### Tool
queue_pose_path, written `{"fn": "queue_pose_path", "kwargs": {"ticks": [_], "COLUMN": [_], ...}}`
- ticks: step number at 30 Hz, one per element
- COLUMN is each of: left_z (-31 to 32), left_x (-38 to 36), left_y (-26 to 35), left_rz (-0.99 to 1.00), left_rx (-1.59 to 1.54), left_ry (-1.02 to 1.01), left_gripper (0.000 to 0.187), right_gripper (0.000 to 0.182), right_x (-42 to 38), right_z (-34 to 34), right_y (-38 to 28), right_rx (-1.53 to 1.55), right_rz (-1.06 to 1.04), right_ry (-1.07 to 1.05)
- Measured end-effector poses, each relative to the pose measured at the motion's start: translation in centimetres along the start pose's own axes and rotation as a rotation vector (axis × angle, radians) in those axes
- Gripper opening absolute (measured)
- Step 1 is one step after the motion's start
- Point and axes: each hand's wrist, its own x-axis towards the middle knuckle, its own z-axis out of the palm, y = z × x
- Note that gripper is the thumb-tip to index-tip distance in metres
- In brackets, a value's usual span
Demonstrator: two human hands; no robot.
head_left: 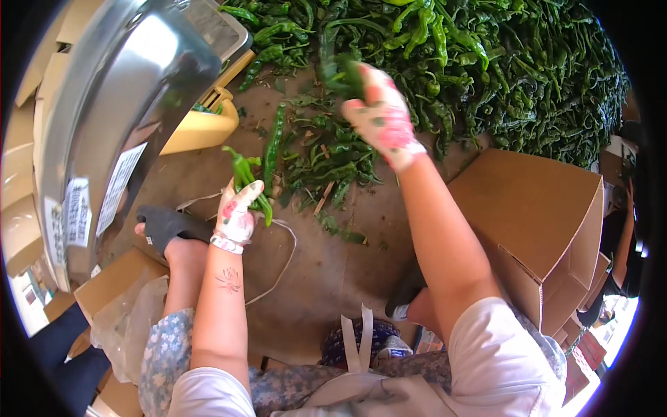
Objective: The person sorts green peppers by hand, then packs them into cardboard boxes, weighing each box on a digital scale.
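Observation:
My left hand (237, 215), in a white glove with pink flowers, is closed around a few long green peppers (243, 169) that stick out above and below the fingers. My right hand (383, 118), gloved alike and smeared by motion, reaches to the near edge of a big heap of green peppers (500, 76). Dark green peppers (342, 78), blurred as well, show at its fingers and thumb. Between the hands, one long pepper (274, 142) lies on the brown floor beside scattered leaves and loose peppers (337, 163).
A shiny metal machine housing (132, 76) stands at the left, with a yellow plastic bin (201, 131) beside it. At the right is an open cardboard box (528, 208). White string (288, 260) lies on the floor near my sandalled foot (170, 226). Another person's arm (623, 229) shows at far right.

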Motion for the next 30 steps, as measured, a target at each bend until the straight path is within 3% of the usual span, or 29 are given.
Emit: {"fn": "queue_pose_path", "kwargs": {"ticks": [2, 4, 6, 8, 10, 11, 12, 14, 16, 18, 19, 20, 22, 23, 24, 26, 27, 28, 29, 30], "left_z": [0.7, 1.0, 0.6, 0.1, -0.3, -0.8, -1.1, 0.6, 0.1, 0.5, 0.5, 0.5, 1.3, 3.5, 4.1, 11.7, 15.2, 18.8, 22.4, 25.6], "left_x": [-1.4, -2.2, -2.1, -2.4, -2.2, -2.8, -3.7, -6.2, -7.1, -8.4, -9.0, -9.2, -8.2, -9.0, -8.2, -12.0, -13.9, -15.5, -17.3, -18.6], "left_y": [-0.6, -1.4, -2.8, -3.9, -4.3, -5.0, -5.1, -3.1, -2.5, -1.0, -1.3, -1.5, -1.2, -0.1, -0.6, 0.6, 0.8, 1.0, 1.2, 0.6], "left_rz": [0.015, 0.023, 0.053, -0.027, -0.041, 0.302, 0.308, -0.015, 0.051, -0.008, 0.112, 0.116, 0.777, 0.791, 1.151, 1.079, 0.959, 0.841, 0.691, 0.664], "left_rx": [-0.151, -0.307, -0.316, -0.384, 0.565, 1.271, 1.269, 0.186, 0.197, 0.533, 0.292, 0.289, 1.185, 0.481, 0.443, -0.042, -0.114, -0.184, -0.259, -0.077], "left_ry": [0.025, 0.027, -0.077, -0.117, -0.037, -0.016, -0.015, -0.028, -0.078, 0.032, -0.032, -0.028, 0.595, 0.459, 0.644, 0.353, 0.230, 0.106, -0.019, -0.141], "left_gripper": [0.044, 0.043, 0.047, 0.047, 0.044, 0.042, 0.042, 0.035, 0.037, 0.040, 0.043, 0.043, 0.041, 0.037, 0.029, 0.025, 0.024, 0.024, 0.019, 0.023], "right_gripper": [0.046, 0.046, 0.046, 0.042, 0.040, 0.041, 0.043, 0.042, 0.041, 0.033, 0.031, 0.023, 0.029, 0.033, 0.036, 0.039, 0.036, 0.038, 0.037, 0.037], "right_x": [-1.4, -4.0, -6.7, -9.0, -10.2, -10.4, -10.5, -10.5, -10.5, -9.4, -8.9, -8.4, -9.0, -9.3, -9.4, -10.1, -10.8, -11.8, -12.8, -13.3], "right_z": [-3.3, -5.8, -6.6, -6.6, -7.5, -7.8, -8.2, -9.3, -11.0, -14.4, -16.7, -19.8, -24.6, -27.6, -30.6, -35.4, -38.0, -40.4, -42.2, -42.9], "right_y": [-1.8, -0.6, -1.8, -1.9, -3.5, -4.3, -5.1, -6.3, -8.3, -12.0, -14.5, -17.8, -18.8, -18.5, -18.1, -17.6, -17.2, -16.0, -16.1, -17.2], "right_rx": [0.810, 1.163, 1.405, 1.332, 1.183, 1.133, 1.087, 1.006, 0.924, 1.010, 0.944, 0.769, 0.484, 0.328, 0.224, 0.239, -0.232, -0.501, -0.784, -0.706], "right_rz": [0.484, 0.737, 0.854, 0.913, 0.991, 0.945, 0.901, 0.806, 0.715, 0.796, 0.739, 0.664, 0.311, 0.169, 0.080, -0.070, 0.106, 0.369, 0.197, 0.240], "right_ry": [0.018, -0.039, 0.085, 0.130, 0.131, 0.154, 0.171, 0.153, 0.124, -0.063, -0.059, 0.001, 0.350, 0.548, 0.688, 0.710, 0.554, 0.352, 0.374, 0.499]}}
